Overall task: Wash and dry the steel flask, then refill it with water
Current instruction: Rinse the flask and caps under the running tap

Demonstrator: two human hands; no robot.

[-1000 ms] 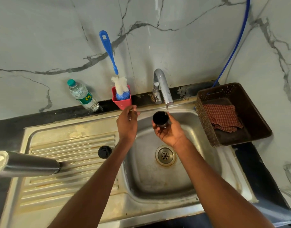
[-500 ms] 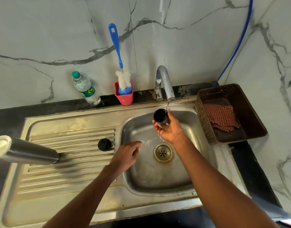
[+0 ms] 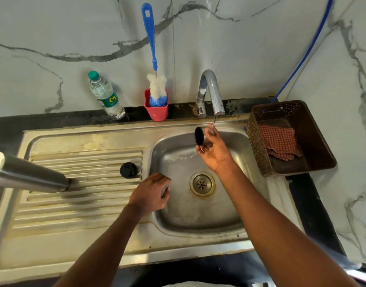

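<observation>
The steel flask (image 3: 26, 175) stands upside down on the draining board at the far left, its base toward me. A black stopper (image 3: 128, 170) sits on the draining board beside the basin. My right hand (image 3: 214, 151) holds a small black cap (image 3: 199, 136) under the thin stream from the tap (image 3: 212, 92), with the cap tipped on its side, its mouth facing left. My left hand (image 3: 152, 193) hovers over the basin's left edge, fingers loosely curled and holding nothing.
A steel sink (image 3: 178, 233) with a drain (image 3: 202, 184) fills the middle. A water bottle (image 3: 106, 96) and a red cup (image 3: 156, 111) with a blue bottle brush (image 3: 151, 34) stand at the wall. A brown basket (image 3: 321, 146) holding a checked cloth (image 3: 278, 141) is at the right.
My left hand came down from the tap area to the basin's left edge. My right hand has tipped the black cap from upright onto its side under the water.
</observation>
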